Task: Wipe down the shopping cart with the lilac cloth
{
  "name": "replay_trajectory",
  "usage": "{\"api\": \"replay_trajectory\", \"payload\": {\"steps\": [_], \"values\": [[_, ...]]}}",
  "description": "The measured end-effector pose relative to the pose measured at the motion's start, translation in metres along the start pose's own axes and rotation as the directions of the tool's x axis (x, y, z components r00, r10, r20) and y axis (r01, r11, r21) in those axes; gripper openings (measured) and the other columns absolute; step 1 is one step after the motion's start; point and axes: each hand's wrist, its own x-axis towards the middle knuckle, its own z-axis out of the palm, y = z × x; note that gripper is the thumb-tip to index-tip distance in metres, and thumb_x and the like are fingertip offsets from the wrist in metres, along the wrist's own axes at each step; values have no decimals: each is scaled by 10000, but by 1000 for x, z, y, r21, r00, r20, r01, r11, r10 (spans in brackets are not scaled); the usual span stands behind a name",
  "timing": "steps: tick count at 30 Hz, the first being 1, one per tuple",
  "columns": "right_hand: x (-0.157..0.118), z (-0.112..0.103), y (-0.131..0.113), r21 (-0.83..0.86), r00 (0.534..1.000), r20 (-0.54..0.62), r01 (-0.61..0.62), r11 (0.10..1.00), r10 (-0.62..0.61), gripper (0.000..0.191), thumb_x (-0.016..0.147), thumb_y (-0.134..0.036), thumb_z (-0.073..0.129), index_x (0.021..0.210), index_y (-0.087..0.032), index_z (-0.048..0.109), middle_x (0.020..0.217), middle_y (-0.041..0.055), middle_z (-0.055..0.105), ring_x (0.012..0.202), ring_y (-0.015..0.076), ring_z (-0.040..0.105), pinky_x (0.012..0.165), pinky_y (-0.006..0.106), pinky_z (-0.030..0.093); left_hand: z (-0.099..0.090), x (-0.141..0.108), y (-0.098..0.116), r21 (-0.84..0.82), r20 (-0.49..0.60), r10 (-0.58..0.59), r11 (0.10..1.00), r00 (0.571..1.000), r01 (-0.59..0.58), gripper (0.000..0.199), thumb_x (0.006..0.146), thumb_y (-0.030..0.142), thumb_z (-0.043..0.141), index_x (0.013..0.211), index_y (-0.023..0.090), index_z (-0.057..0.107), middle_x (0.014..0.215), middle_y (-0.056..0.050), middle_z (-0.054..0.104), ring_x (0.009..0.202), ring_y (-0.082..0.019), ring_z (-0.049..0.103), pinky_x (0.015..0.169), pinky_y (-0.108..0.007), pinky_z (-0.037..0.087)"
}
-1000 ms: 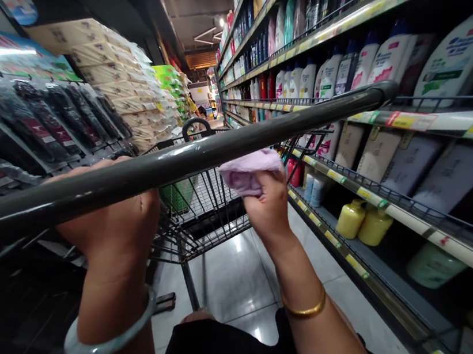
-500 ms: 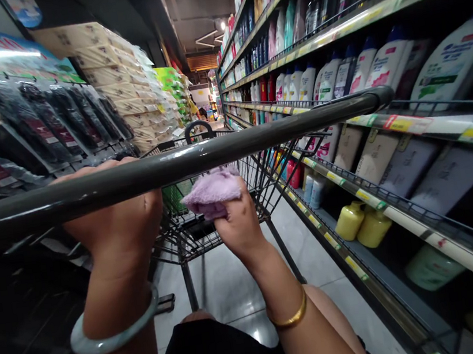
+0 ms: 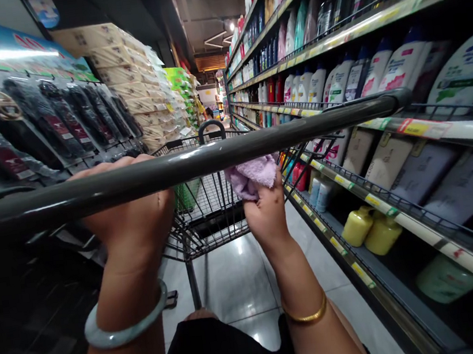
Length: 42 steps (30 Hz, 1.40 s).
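A dark shopping cart (image 3: 220,234) with a wire basket stands in front of me, its grey handlebar (image 3: 216,155) crossing the view. My left hand (image 3: 133,222), wearing a pale bangle, is closed at the cart just behind and below the bar. The bar covers part of it, and its fingertips are hidden. On the right, my right hand (image 3: 267,213) grips a bunched lilac cloth (image 3: 256,177) below the handlebar. The cloth's top edge disappears behind the bar; whether it touches the bar I cannot tell.
Shelves of shampoo bottles (image 3: 466,71) run along the right, with yellow bottles (image 3: 381,233) low down. Packaged belts (image 3: 54,117) hang at the left, before stacked packs (image 3: 118,70). A grey tiled floor (image 3: 233,282) lies under the cart.
My right hand and the lilac cloth have slid right along the underside of the bar. My left hand keeps its place at the cart; the whole view has shifted slightly.
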Motion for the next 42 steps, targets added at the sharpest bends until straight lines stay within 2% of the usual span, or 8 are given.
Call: {"api": "replay_trajectory", "payload": {"steps": [6, 9, 13, 21, 28, 31, 37, 42], "values": [[-3, 2, -13, 65, 949, 310, -78, 995, 54, 329, 790, -128, 602, 1047, -220, 786, 1282, 123, 665, 1218, 286, 677, 1142, 467, 568, 2, 0, -2, -39, -17, 11, 999, 1000, -11, 353, 953, 476, 363, 951, 283, 659, 999, -147, 686, 1113, -425, 602, 1038, -601, 332], [-5, 5, -19, 115, 962, 239, -160, 980, 129, 438, 813, -149, 581, 1219, -200, 737, 1288, 140, 688, 1186, 284, 687, 1102, 460, 585, 3, 0, -2, 24, -24, 2, 1000, 1000, -1, 365, 991, 442, 352, 938, 232, 646, 969, -138, 679, 1081, -393, 616, 1048, -562, 353], [-1, 9, -17, 150, 972, 184, -171, 974, 143, 762, 828, -174, 589, 1582, -214, 484, 1459, 158, 646, 1326, 294, 639, 1169, 472, 526, 3, 0, -1, 75, -16, 22, 997, 1000, -21, 383, 1014, 472, 344, 934, 222, 623, 979, -132, 690, 1057, -373, 623, 1020, -530, 391], [15, 0, -7, 188, 904, 394, -254, 949, 164, 847, 816, -250, 632, 1636, -303, 427, 1373, 98, 736, 1067, 248, 733, 1014, 437, 583, 9, 0, -3, 46, -49, 4, 999, 999, -2, 359, 1005, 475, 377, 910, 284, 665, 980, -138, 720, 1105, -379, 629, 1020, -528, 413], [35, -1, -5, 188, 856, 478, -316, 930, 194, 773, 764, -274, 647, 1531, -318, 561, 1171, 53, 792, 911, 232, 717, 917, 415, 580, 14, 1, 4, -31, -35, -134, 991, 990, 133, 444, 980, 485, 383, 1023, 241, 752, 1125, -176, 737, 1233, -455, 591, 1068, -618, 382], [38, -2, -6, 192, 856, 479, -315, 929, 191, 730, 759, -268, 649, 1484, -332, 591, 1166, 46, 790, 930, 238, 715, 910, 403, 572, 11, 2, 4, -78, -25, -145, 987, 989, 143, 415, 961, 499, 429, 1036, 264, 763, 1133, -162, 737, 1265, -454, 586, 1097, -624, 371], [32, 0, -6, 168, 869, 452, -305, 937, 202, 783, 793, -258, 651, 1561, -322, 520, 1229, 73, 781, 965, 250, 723, 928, 418, 582, 2, -2, -6, -54, 7, -25, 998, 1000, 26, 456, 974, 510, 374, 1041, 280, 763, 1126, -132, 750, 1350, -428, 557, 1135, -614, 349], [-6, 33, 15, 232, 976, 185, -159, 960, 116, 764, 842, -213, 635, 1585, -326, 498, 1377, 111, 686, 1168, 250, 684, 1064, 441, 571, 4, -1, -7, -143, -12, -24, 989, 1000, 22, 426, 968, 507, 390, 962, 285, 753, 1069, -141, 740, 1333, -439, 553, 1116, -634, 334]]}}
